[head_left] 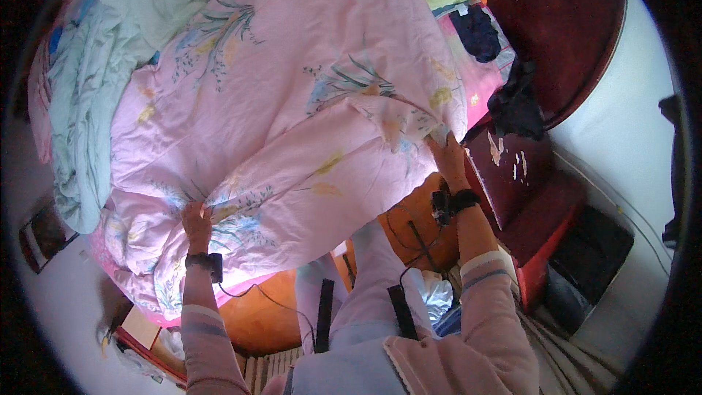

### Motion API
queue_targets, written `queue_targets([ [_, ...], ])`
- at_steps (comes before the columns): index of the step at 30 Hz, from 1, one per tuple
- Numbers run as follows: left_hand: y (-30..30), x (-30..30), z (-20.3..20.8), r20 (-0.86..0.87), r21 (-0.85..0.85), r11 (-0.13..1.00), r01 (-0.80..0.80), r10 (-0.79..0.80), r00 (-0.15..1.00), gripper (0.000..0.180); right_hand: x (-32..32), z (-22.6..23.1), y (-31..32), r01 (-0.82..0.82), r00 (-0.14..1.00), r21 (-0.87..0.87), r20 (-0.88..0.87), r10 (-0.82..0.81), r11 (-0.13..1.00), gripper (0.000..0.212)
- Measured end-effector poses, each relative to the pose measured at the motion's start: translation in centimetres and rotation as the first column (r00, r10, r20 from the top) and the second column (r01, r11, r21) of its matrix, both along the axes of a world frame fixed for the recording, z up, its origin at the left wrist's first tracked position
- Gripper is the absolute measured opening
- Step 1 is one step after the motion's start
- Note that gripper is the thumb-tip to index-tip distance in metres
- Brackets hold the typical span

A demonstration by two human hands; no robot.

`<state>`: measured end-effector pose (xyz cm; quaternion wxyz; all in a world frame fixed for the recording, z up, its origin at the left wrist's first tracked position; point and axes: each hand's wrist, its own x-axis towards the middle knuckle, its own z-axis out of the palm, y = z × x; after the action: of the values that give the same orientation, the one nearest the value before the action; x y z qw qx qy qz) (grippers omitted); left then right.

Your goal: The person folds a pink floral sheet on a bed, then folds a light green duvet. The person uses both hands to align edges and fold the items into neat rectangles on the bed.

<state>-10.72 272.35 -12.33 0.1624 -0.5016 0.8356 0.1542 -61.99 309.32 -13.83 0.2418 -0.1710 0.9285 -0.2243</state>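
A pink duvet (292,80) with blue, green and yellow floral sprays lies spread over the bed in front of me. At its near left part, my left hand (196,225) is closed on the fabric, the cloth bunching under the fingers. Farther right, my right hand (447,155) pinches the duvet near its right edge. Between the two hands a raised fold runs diagonally across the cloth, and the near part hangs toward my legs. Both wrists wear black straps with small devices. The fingertips are partly hidden by the fabric.
A pale green blanket (88,124) is heaped along the left side. Dark garments (515,102) lie at the right edge, beside a dark red wooden bed panel (563,22). A dark red cabinet (504,175) and a black box (592,263) stand at right. Cables hang near my legs.
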Motion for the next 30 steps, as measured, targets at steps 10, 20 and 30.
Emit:
queue_targets([
  [10,1.3,-5.5,3.7,-0.036,-0.047,0.971,0.234,-0.236,0.971,0.027,-4.1,1.9,5.3,0.383,0.909,-0.006,0.180,-0.375,0.924,0.048],
  [20,-3.4,-11.6,-0.2,-0.483,-0.175,0.985,0.007,-0.092,0.871,0.053,-1.6,2.8,-8.9,-0.430,0.809,-0.263,-0.538,0.239,0.864,0.059],
  [30,-22.0,-18.7,-1.2,-0.385,-0.369,0.929,0.038,-0.190,0.903,0.069,6.1,-3.0,-17.4,-0.596,0.680,0.015,-0.521,0.515,0.803,0.054],
])
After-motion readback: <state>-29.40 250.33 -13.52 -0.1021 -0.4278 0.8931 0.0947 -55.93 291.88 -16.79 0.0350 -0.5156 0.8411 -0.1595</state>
